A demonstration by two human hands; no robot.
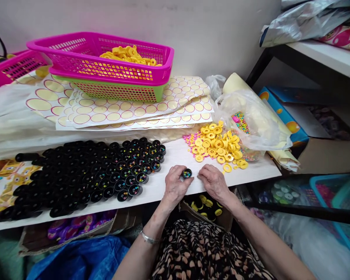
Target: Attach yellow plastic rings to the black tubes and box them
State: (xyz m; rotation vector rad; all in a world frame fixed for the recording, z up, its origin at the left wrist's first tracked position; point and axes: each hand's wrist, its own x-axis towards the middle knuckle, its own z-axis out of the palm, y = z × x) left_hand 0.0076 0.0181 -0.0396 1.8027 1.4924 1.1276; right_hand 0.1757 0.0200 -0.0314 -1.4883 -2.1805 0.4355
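My left hand (175, 186) rests on the white tabletop (175, 155) and pinches a small black cup (187, 173) filled with coloured beads. My right hand (213, 182) lies just right of that cup, fingers curled, their tips hidden, so I cannot see anything in it. To the left, several black cups (84, 175) stand packed together, the nearer ones showing beads inside. Behind my right hand lies a heap of yellow rings (217, 146) on scattered small coloured beads (189, 139).
A clear plastic bag (251, 120) with beads lies at the right. Sticker sheets (128, 111) lie at the back under stacked pink and green baskets (105, 64) holding yellow rings. A black-framed shelf (323, 58) stands at right. Boxes and a blue bag (76, 258) sit below the table.
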